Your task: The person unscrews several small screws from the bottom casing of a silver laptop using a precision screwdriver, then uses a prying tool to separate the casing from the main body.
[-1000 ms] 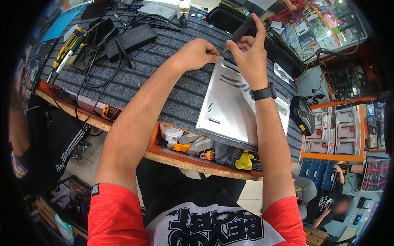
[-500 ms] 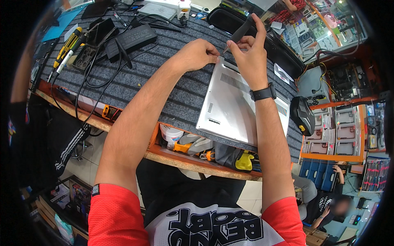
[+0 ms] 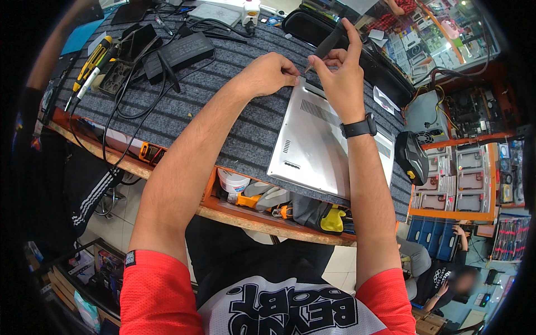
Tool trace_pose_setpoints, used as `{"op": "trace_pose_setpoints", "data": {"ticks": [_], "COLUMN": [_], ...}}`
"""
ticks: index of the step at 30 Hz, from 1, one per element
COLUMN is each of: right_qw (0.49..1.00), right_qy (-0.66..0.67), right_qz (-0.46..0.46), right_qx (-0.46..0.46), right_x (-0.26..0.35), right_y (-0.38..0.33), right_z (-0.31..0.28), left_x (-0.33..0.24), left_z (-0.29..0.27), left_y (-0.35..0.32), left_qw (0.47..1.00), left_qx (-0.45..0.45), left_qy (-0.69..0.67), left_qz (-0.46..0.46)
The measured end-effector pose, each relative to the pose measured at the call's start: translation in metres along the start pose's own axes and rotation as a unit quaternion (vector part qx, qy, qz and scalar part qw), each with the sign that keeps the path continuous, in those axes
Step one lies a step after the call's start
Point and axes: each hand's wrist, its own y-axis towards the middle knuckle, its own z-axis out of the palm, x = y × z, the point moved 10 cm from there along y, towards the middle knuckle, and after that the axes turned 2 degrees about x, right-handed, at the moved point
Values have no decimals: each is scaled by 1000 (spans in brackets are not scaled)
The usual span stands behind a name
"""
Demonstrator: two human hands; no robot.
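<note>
A silver laptop (image 3: 312, 139) lies upside down on the grey ribbed mat, its vented bottom cover facing up. At its far left corner my left hand (image 3: 271, 74) is closed, the fingers curled and the thumb on the corner; the fingertips are partly hidden. My right hand (image 3: 341, 78) holds a screwdriver (image 3: 329, 42) with a dark handle, index finger stretched up along it. The screwdriver slants down to the left, its tip close to that same corner. Whether the tip touches a screw is too small to tell. A black watch sits on my right wrist.
Left on the mat (image 3: 234, 131) lie a black power adapter (image 3: 178, 56), cables and a yellow-black tool (image 3: 92, 64). A black case (image 3: 385, 72) stands beyond the laptop, a black-yellow device (image 3: 412, 159) to its right. An open drawer (image 3: 262, 215) with tools is below. Other people are nearby.
My hands, the screwdriver and the laptop look almost unmoved. The person at the left rim has shifted slightly.
</note>
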Motion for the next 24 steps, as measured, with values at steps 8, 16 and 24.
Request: {"op": "trace_pose_setpoints", "data": {"ticks": [8,16,24], "right_qw": [1000,1000,1000], "right_qy": [17,7,-2], "right_qz": [-6,-28,1], "right_qx": [-5,-2,30], "right_x": [-5,4,5], "right_y": [2,4,8], "right_z": [0,-1,2], "left_x": [1,3,6], "left_z": [1,1,2], "left_y": [1,2,3], "left_qw": [1000,1000,1000], "left_qx": [-1,-6,-2], "left_qy": [-3,-10,-13], "left_qz": [-4,6,13]}}
